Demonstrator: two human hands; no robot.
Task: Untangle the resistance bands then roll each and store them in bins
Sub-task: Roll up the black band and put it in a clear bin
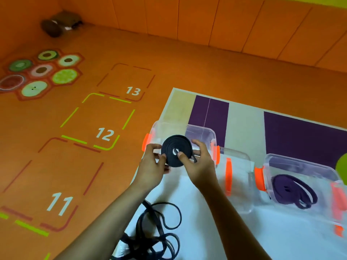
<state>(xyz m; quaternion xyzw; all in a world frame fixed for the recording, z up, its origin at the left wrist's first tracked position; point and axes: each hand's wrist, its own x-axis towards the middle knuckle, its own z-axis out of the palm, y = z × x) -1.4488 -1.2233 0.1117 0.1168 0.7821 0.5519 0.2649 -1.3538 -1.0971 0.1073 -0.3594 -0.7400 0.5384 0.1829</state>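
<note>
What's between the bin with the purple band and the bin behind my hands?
In the head view, another clear plastic container with an orange clip sits between them; it looks empty.

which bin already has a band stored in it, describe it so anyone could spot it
On the white and purple mat, follow the row of clear containers with orange latches to its right end. The bin there is the only one with a loosely coiled purple band lying inside.

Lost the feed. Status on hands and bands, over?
Left hand and right hand hold rolled black band by left bin. Purple band in right bin. Tangle lies near, nothing blocking.
</note>
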